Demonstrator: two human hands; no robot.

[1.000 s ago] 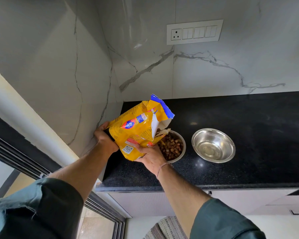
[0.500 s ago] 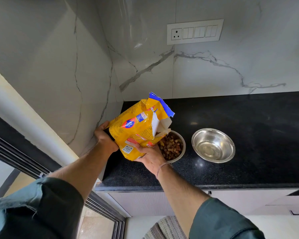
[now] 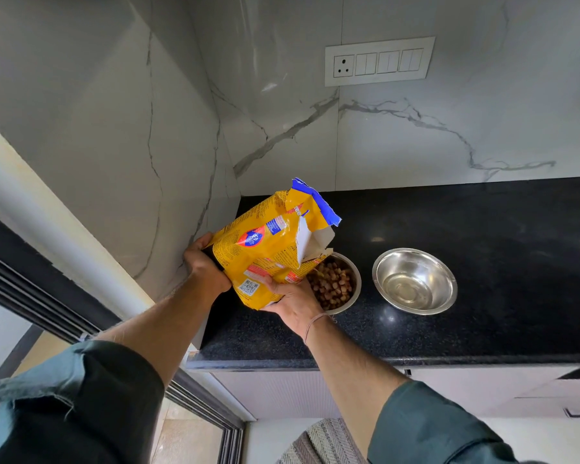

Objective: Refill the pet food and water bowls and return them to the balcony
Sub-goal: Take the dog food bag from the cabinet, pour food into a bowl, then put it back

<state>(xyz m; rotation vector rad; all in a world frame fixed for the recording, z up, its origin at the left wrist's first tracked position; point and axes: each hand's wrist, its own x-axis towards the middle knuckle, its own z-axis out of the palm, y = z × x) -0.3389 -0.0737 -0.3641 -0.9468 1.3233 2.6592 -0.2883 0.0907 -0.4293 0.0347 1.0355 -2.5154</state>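
A yellow pet food bag (image 3: pixel 272 249) with a torn blue top hangs tilted over the left steel bowl (image 3: pixel 345 306), its opening facing right and just above the rim. That bowl holds brown kibble (image 3: pixel 332 286). My left hand (image 3: pixel 203 262) grips the bag's bottom end. My right hand (image 3: pixel 290 304) supports the bag from underneath near the bowl. A second steel bowl (image 3: pixel 416 281) stands to the right with nothing solid in it; whether it holds water I cannot tell.
Both bowls sit on a black granite counter (image 3: pixel 482 262) in a corner of white marble walls. A switch panel (image 3: pixel 379 60) is on the back wall. A sliding door frame (image 3: pixel 47 296) runs at the left, and a striped mat (image 3: pixel 325 443) lies on the floor below.
The bag's open end has tipped up slightly away from the kibble bowl. Both hands keep their hold and the bowls have not moved.
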